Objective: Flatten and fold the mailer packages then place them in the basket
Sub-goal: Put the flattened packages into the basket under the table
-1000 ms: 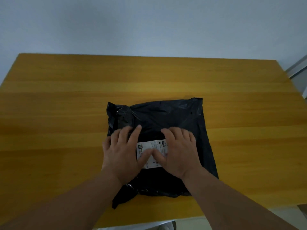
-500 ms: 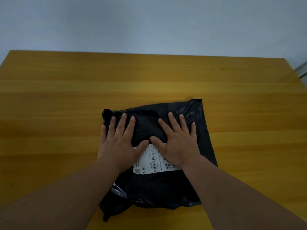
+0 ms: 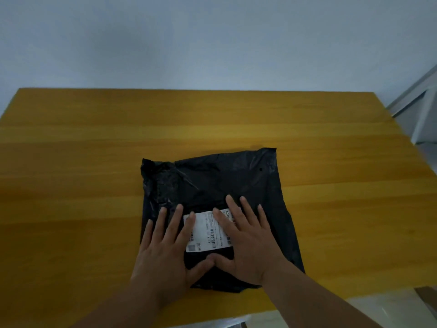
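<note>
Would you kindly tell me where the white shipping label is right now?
In the head view, the white shipping label lies on the black mailer, between the left hand and right hand.

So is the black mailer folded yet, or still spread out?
Spread out. The black mailer lies unfolded on the table, label up, both hands pressing flat.

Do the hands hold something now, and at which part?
Nothing is gripped. The left hand and right hand press flat on the black mailer, beside its white label.
</note>
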`<state>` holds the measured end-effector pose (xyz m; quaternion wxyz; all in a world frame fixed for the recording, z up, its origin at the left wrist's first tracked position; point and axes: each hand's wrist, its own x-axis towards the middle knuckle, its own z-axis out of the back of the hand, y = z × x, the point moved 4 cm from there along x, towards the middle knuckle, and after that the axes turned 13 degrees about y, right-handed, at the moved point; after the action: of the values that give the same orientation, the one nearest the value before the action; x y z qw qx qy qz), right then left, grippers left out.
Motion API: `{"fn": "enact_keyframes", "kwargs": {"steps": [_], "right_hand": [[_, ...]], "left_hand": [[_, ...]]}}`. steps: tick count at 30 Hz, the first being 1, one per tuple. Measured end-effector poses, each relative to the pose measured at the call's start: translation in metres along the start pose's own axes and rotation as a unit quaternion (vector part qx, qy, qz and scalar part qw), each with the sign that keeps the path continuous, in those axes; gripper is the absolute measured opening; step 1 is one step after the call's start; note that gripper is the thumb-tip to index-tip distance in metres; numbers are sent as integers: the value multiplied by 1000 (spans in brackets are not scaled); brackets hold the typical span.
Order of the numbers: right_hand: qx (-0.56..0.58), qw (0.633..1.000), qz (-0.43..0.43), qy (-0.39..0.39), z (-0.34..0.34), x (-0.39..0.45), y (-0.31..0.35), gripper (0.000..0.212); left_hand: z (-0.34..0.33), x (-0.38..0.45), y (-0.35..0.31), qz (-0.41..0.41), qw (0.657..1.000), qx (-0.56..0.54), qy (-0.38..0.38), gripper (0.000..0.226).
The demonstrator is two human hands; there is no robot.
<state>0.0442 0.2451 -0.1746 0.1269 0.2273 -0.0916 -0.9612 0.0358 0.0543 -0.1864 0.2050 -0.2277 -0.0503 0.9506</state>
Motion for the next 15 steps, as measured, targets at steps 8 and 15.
{"fn": "enact_keyframes", "kwargs": {"steps": [8, 15], "right_hand": [[-31, 999, -31, -25, -6, 0, 1, 94], [17, 993, -92, -72, 8, -8, -3, 83]], "left_hand": [[-6, 2, 1, -7, 1000, 22, 0, 110], [5, -1, 6, 18, 998, -47, -30, 112]]}}
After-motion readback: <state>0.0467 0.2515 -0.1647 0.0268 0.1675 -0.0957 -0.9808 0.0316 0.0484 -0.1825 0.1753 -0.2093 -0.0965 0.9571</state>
